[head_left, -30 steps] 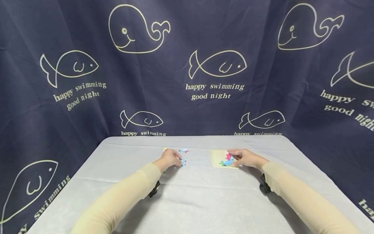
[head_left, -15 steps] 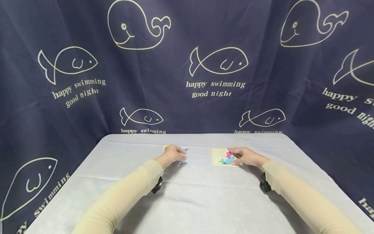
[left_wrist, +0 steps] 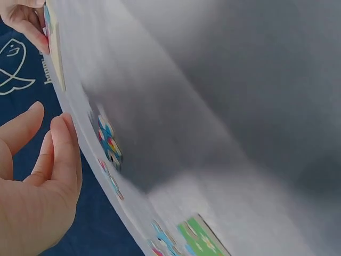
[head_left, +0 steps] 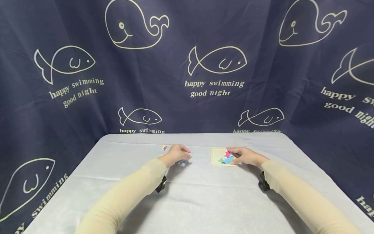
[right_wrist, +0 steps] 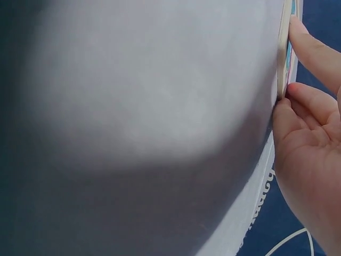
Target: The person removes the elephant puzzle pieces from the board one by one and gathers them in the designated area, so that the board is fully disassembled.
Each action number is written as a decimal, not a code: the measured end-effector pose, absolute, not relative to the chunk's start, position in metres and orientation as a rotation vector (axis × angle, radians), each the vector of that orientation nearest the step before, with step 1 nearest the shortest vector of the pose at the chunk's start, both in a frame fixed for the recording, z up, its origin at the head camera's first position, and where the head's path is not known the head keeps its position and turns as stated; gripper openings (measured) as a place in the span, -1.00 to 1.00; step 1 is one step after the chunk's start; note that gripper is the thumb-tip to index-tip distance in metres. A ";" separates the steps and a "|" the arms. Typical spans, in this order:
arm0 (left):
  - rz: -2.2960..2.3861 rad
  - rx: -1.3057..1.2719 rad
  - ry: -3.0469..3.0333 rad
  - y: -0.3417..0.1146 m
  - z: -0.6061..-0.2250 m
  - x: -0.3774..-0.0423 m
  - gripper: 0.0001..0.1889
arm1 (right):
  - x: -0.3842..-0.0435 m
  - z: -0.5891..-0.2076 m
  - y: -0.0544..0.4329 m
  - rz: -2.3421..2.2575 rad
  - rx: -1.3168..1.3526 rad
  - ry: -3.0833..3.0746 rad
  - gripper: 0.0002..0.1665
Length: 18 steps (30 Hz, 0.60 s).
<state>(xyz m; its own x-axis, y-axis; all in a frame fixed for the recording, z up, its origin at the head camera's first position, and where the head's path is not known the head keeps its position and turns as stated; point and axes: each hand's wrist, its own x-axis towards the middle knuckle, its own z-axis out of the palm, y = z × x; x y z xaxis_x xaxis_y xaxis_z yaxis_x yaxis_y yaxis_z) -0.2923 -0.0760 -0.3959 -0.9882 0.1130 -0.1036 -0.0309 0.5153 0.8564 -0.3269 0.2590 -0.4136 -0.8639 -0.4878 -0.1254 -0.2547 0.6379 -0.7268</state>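
Head view: up the worktop point(head_left: 204, 204) at twelve o'clock, the left hand point(head_left: 176, 154) hovers empty, fingers relaxed, screening some loose pieces point(left_wrist: 109, 140); at one o'clock the right hand point(head_left: 246, 156) grips the puzzle board point(head_left: 215, 157), presumably steadying it, blocking its three-o'clock edge; beyond, the printed curtain point(head_left: 201, 120) hangs

My puzzle tray point(head_left: 215, 156) is pale cream, the pieces set in it point(head_left: 226, 161) pink, blue and green; among the loose ones I've got a blue piece point(left_wrist: 106, 140) with red and yellow bits, a mostly green piece point(left_wrist: 201, 237) with paler patches, and a yellow-and-red piece point(head_left: 165, 148). Tablecloth point(head_left: 204, 208) plain light grey, my sleeves point(head_left: 125, 191) plain cream, my wrist straps point(head_left: 264, 182) black. Curtain point(head_left: 175, 29) navy, patterned with cream outline whales, fish and lettering ("happy swimming good night", repeated).
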 end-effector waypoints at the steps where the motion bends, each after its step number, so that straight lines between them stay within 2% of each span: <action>1: 1.475 0.083 2.607 -0.075 -0.396 -0.292 -0.72 | -0.327 -0.413 0.259 -1.060 -0.602 2.547 -0.09; 18: 1.496 0.124 2.589 -0.057 -0.396 -0.293 -0.70 | -0.324 -0.412 0.259 -1.100 -0.625 2.500 -0.11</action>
